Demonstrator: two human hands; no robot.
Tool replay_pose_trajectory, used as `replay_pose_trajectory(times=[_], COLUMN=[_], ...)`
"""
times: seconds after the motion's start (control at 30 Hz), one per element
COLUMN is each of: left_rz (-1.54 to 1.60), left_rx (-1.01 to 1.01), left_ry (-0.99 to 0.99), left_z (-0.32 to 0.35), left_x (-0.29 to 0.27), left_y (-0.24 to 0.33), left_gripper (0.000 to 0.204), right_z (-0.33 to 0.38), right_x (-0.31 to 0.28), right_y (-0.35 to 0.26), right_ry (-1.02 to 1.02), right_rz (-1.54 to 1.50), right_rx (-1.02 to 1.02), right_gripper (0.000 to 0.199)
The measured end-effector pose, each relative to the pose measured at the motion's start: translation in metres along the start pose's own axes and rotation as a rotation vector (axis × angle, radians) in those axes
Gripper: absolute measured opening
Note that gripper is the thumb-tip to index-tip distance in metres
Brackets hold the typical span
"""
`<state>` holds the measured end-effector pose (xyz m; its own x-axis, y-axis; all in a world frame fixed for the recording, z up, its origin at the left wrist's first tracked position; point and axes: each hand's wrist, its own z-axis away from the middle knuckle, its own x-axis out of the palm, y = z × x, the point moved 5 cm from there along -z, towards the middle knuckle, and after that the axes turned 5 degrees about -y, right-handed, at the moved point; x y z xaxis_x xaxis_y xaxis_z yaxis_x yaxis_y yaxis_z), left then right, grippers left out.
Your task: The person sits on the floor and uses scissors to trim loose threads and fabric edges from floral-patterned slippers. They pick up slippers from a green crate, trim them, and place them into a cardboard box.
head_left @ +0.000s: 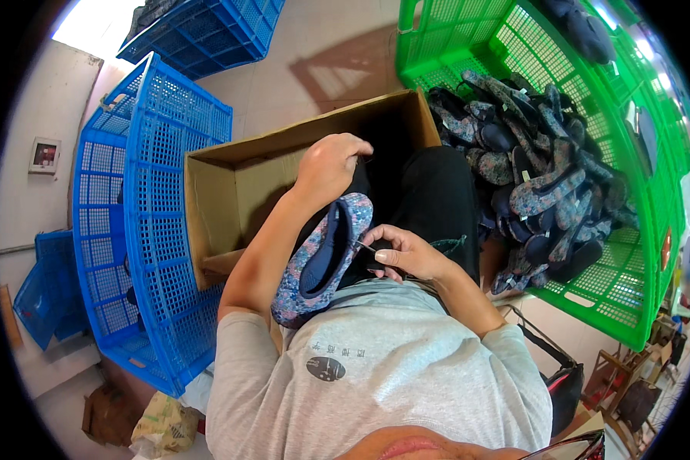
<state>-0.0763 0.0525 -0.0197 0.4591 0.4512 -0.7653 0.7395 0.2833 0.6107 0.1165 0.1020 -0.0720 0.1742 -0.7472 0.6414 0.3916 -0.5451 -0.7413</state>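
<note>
A flat fabric shoe point(284, 285), speckled blue and pink with a navy lining, lies tilted on my lap between my left forearm and my right hand. My right hand point(409, 253) pinches a thin metal tool point(366, 246) beside the shoe's opening; the tool is too small to tell its kind. Farther out, above my dark-trousered leg, my left hand point(331, 167) has its fingers curled and closed. Whatever those fingertips hold, if anything, is hidden. The left hand is apart from the shoe.
An open cardboard box point(211, 188) stands around my legs. Blue plastic crates point(172, 138) are at the left. At the right, a large green crate point(617, 295) holds a heap of similar shoes point(540, 192). A dark bag point(566, 383) sits near my right side.
</note>
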Motion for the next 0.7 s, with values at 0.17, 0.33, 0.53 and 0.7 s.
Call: replay_pose_trajectory(times=[0.17, 0.33, 0.53, 0.7], left_rz=[-0.063, 0.108, 0.704, 0.535], left_rx=[-0.119, -0.126, -0.339, -0.373], left_ry=[-0.035, 0.162, -0.241, -0.588], left_z=[-0.009, -0.005, 0.031, 0.064], left_x=[0.005, -0.001, -0.014, -0.033], left_y=[-0.010, -0.018, -0.046, -0.012], left_gripper=[0.022, 0.033, 0.044, 0.079], right_z=[0.000, -0.018, -0.022, -0.026], right_x=[-0.007, 0.000, 0.003, -0.004], right_y=[0.001, 0.000, 0.003, 0.010], right_ry=[0.080, 0.179, 0.262, 0.290], right_rz=[-0.013, 0.112, 0.000, -0.032], right_rx=[-0.035, -0.158, -0.032, -0.120], right_gripper=[0.036, 0.033, 0.027, 0.025])
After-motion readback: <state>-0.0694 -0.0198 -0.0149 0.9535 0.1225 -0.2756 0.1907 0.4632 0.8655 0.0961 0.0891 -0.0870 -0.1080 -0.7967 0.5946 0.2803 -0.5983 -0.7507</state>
